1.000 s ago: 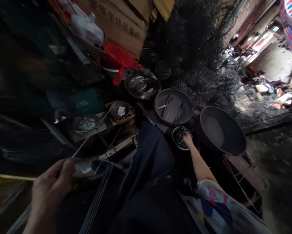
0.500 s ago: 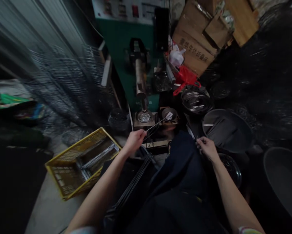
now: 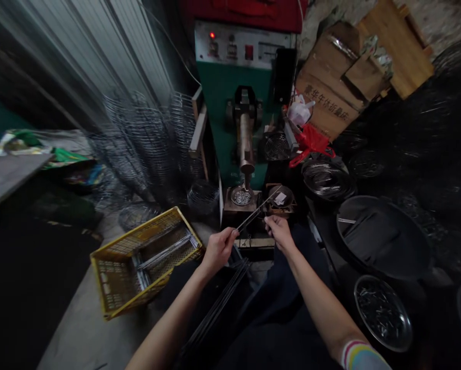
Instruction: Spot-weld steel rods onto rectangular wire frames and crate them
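Note:
My left hand [image 3: 219,247] is closed in a pinch on the end of a thin metal rod [image 3: 256,209], which slants up and to the right. My right hand [image 3: 280,234] is beside the rod over my lap, its fingers pinched together; whatever is between them is too small to make out. Just beyond the hands stands a green machine [image 3: 223,103] with a thick metal arm [image 3: 246,141]. Under the arm's tip sits a round dish [image 3: 242,196] of small shiny bits. A second dish [image 3: 286,194] holds white scraps. Several long rods [image 3: 218,303] lie across my lap.
On the left, a yellow plastic crate [image 3: 111,246] holds metal rods. Stacked wire racks [image 3: 146,128] stand behind it. To the right are a large dark round tray [image 3: 400,246], a round bowl of small metal pieces [image 3: 382,313], a red plastic bag [image 3: 315,143] and a cardboard box [image 3: 323,103].
My right hand has moved left from beside the large dark tray to near the rod. The left hand keeps hold of the rod. The view has shifted, showing more of the machine's top.

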Motion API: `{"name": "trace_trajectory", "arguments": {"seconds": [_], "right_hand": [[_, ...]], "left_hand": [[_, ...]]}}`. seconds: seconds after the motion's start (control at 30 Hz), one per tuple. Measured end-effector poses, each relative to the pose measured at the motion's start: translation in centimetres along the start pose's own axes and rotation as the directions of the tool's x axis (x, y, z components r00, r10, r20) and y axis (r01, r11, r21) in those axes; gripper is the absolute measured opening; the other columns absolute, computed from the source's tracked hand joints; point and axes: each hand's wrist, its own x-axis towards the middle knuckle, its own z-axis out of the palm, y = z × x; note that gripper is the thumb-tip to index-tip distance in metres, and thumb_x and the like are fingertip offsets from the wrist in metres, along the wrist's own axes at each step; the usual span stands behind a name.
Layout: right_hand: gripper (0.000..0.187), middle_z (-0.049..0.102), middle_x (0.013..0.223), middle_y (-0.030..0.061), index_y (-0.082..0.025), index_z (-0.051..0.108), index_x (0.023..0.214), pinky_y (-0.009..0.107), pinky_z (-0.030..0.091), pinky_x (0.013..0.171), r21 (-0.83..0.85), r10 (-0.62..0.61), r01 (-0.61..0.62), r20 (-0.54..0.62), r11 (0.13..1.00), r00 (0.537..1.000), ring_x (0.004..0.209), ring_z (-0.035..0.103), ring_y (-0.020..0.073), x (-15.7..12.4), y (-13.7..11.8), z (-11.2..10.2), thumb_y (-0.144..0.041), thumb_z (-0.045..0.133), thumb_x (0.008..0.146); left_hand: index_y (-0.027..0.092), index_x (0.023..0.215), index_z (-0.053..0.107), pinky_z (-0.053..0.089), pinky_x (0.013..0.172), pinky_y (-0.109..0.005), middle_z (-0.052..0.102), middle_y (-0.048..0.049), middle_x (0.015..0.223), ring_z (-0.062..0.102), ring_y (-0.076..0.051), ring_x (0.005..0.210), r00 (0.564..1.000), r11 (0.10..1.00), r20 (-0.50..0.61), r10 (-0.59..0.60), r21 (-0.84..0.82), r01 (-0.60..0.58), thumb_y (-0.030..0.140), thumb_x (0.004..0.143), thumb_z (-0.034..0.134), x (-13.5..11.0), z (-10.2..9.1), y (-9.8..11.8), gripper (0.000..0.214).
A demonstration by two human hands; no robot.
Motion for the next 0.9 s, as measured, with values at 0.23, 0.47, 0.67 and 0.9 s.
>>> {"name": "trace_trajectory", "arguments": {"seconds": [0.23,0.47,0.67,0.9], "right_hand": [[0.035,0.045,0.047,-0.0067,-0.016,0.057,0.068,0.016,0.018,0.034,0.198,0.001,-0.015,0.070,0.980,0.998,0.035,0.030,0.0029,-0.4,-3.6,4.0,-0.048,0.068,0.071],[0.033,0.043,0.045,-0.0078,-0.016,0.057,0.069,0.016,0.018,0.035,0.211,-0.021,0.000,0.095,0.977,0.995,0.036,0.029,0.0030,0.1,-4.0,5.0,-0.047,0.070,0.070],[0.034,0.042,0.045,-0.0081,-0.016,0.057,0.068,0.017,0.016,0.036,0.204,-0.014,-0.009,0.112,0.979,0.994,0.036,0.028,0.0029,1.3,-4.0,5.4,-0.048,0.071,0.068],[0.034,0.042,0.048,-0.0083,-0.017,0.056,0.069,0.016,0.016,0.036,0.213,-0.028,0.000,0.131,0.977,0.991,0.038,0.027,0.0029,2.9,-3.7,5.9,-0.046,0.072,0.070]], "left_hand": [[0.016,0.090,0.065,0.043,0.060,-0.022,0.066,-0.0020,0.070,0.061,-0.014,0.061,0.989,0.984,-0.127,-0.076,-0.170,0.054,0.034,0.097,0.042,-2.6,-0.6,0.2,0.030],[0.015,0.089,0.065,0.041,0.058,-0.022,0.065,-0.0021,0.069,0.060,-0.013,0.061,0.984,0.990,-0.174,-0.043,-0.140,0.018,0.032,0.097,0.044,-2.8,-0.6,-0.8,0.028],[0.016,0.088,0.064,0.040,0.057,-0.022,0.066,-0.0020,0.070,0.060,-0.013,0.060,0.980,0.990,-0.192,-0.055,-0.140,0.028,0.033,0.097,0.042,-2.3,-0.6,-1.5,0.029],[0.017,0.088,0.063,0.043,0.061,-0.022,0.066,-0.0024,0.071,0.061,-0.014,0.063,0.976,0.986,-0.208,-0.068,-0.163,0.034,0.033,0.097,0.042,-1.2,-0.5,-2.5,0.028]]}}
